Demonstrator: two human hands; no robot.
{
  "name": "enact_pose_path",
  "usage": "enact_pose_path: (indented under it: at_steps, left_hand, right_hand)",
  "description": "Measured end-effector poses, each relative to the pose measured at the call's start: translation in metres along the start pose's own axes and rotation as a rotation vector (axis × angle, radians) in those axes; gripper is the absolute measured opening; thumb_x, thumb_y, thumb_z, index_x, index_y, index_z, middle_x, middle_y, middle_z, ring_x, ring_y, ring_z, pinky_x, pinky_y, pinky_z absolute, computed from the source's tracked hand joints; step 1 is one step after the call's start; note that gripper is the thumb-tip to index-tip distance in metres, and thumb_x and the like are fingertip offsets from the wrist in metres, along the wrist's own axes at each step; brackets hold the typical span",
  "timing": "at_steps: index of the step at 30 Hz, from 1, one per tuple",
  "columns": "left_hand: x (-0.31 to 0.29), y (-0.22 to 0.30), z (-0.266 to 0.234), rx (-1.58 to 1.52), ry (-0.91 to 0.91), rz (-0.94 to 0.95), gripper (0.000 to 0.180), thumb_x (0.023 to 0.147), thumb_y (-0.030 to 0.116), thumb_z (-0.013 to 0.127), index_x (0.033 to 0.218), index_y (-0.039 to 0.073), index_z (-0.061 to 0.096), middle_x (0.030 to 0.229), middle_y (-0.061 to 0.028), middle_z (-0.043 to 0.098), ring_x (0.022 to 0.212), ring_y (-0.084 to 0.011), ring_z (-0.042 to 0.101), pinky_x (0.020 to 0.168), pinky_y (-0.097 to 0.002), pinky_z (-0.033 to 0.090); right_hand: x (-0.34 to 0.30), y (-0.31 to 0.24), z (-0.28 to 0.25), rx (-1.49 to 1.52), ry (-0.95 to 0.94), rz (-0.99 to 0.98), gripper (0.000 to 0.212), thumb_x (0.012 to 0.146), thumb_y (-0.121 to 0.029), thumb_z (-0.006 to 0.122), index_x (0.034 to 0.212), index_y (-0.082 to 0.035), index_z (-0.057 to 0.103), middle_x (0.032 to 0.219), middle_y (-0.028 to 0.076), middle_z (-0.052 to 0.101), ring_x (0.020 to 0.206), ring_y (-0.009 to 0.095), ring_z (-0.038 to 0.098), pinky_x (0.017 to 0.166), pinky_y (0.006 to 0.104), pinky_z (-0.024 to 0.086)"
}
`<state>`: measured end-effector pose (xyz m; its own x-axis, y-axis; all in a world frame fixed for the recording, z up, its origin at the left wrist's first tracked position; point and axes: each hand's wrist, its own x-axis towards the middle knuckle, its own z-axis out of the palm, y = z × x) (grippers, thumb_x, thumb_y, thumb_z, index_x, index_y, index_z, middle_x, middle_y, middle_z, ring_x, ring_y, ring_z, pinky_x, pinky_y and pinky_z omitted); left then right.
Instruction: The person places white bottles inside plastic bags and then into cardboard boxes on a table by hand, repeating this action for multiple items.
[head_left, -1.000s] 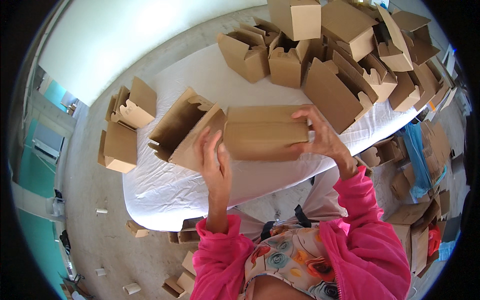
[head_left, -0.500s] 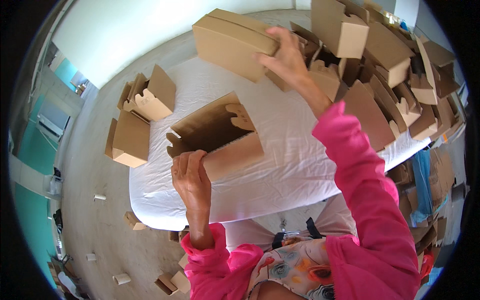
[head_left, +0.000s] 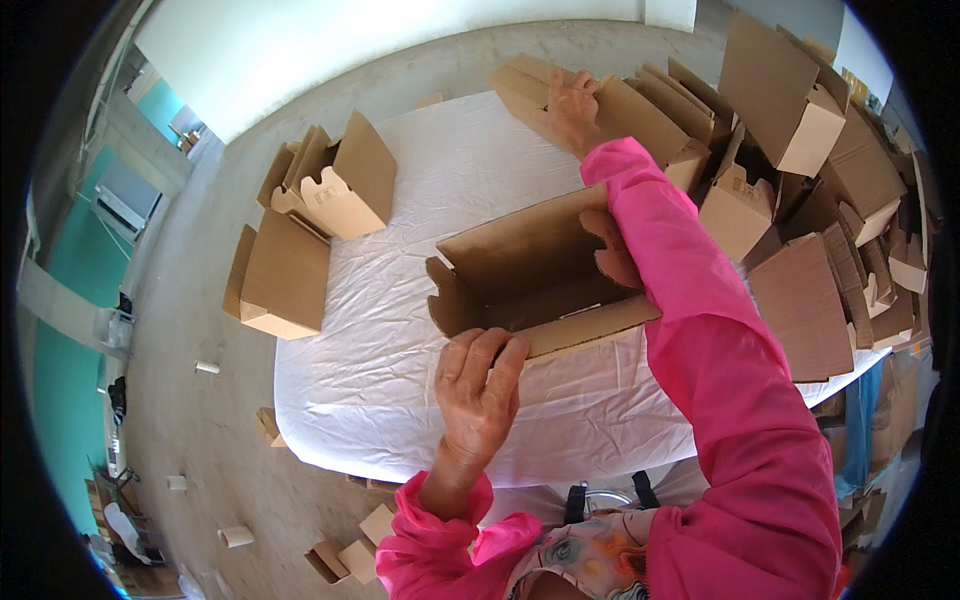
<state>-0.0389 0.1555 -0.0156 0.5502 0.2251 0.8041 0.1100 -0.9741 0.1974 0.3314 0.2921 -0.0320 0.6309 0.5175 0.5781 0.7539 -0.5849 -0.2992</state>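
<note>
An open, half-folded brown cardboard box (head_left: pixel 530 270) lies on its side on the white-covered table (head_left: pixel 390 390), its flaps spread. My left hand (head_left: pixel 478 385) rests with its fingers on the box's near lower edge. My right arm in a pink sleeve reaches far across the table, and my right hand (head_left: pixel 570 105) lies on a closed cardboard box (head_left: pixel 640 118) at the far edge of the pile. Whether it grips that box I cannot tell.
A big heap of folded cardboard boxes (head_left: pixel 810 220) covers the table's right side. More boxes (head_left: pixel 335 185) stand off the table's left edge above the concrete floor (head_left: pixel 200 420). Small cardboard scraps (head_left: pixel 345 555) lie on the floor.
My right hand has carried the closed box from in front of me up and away to the far pile. My left hand has moved onto the open box's near edge.
</note>
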Motion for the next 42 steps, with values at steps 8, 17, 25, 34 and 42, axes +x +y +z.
enact_pose_path:
  at_steps: [8, 17, 25, 34, 42]
  left_hand:
    - [0.031, -0.004, -0.013, -0.285, -0.018, -0.061, 0.021, 0.075, 0.003, 0.066, 0.096, 0.0, 0.062, 0.095, -0.0135, 0.06, 0.09, -0.0304, 0.057, 0.08, -0.037, 0.047]
    - [0.085, -0.241, 0.015, 0.293, 0.132, -0.108, 0.063, 0.076, 0.01, 0.068, 0.132, 0.003, 0.039, 0.127, -0.0196, 0.049, 0.118, -0.0372, 0.045, 0.095, -0.0406, 0.039]
    - [0.111, -0.301, 0.037, 0.601, -0.252, -0.494, 0.058, 0.074, 0.026, 0.066, 0.127, 0.014, 0.046, 0.119, -0.0096, 0.059, 0.109, -0.0364, 0.051, 0.093, -0.0508, 0.036]
    - [0.093, -0.206, 0.009, 0.477, -0.16, -0.159, 0.015, 0.077, 0.01, 0.061, 0.092, 0.01, 0.06, 0.09, -0.0079, 0.064, 0.087, -0.03, 0.06, 0.077, -0.0461, 0.045]
    - [-0.007, -0.072, -0.084, 0.684, -0.199, -0.063, 0.006, 0.08, 0.01, 0.06, 0.085, 0.011, 0.057, 0.073, -0.0044, 0.056, 0.071, -0.0228, 0.057, 0.066, -0.037, 0.038]
  right_hand:
    - [-0.018, 0.004, -0.085, 0.079, -0.161, -0.152, 0.055, 0.08, -0.039, 0.065, 0.117, -0.001, 0.052, 0.125, 0.021, 0.051, 0.119, 0.032, 0.047, 0.091, 0.0411, 0.044]
    - [-0.228, 0.004, -0.264, 0.389, -0.311, -0.643, 0.051, 0.076, -0.04, 0.07, 0.112, -0.005, 0.06, 0.11, 0.01, 0.062, 0.121, 0.03, 0.047, 0.108, 0.0499, 0.025]
    - [-0.276, 0.009, -0.282, 0.254, -0.537, -0.634, 0.046, 0.07, -0.039, 0.072, 0.105, -0.01, 0.065, 0.124, 0.007, 0.053, 0.133, 0.037, 0.027, 0.106, 0.0647, 0.012]
    - [-0.266, 0.044, -0.289, 0.251, -0.357, -0.542, 0.015, 0.07, -0.007, 0.06, 0.084, -0.007, 0.066, 0.112, 0.011, 0.058, 0.122, 0.031, 0.044, 0.102, 0.0488, 0.036]
    - [-0.29, 0.082, -0.311, 0.288, -0.265, -0.418, 0.02, 0.066, 0.0, 0.067, 0.086, -0.003, 0.066, 0.113, 0.013, 0.058, 0.12, 0.033, 0.046, 0.099, 0.0416, 0.041]
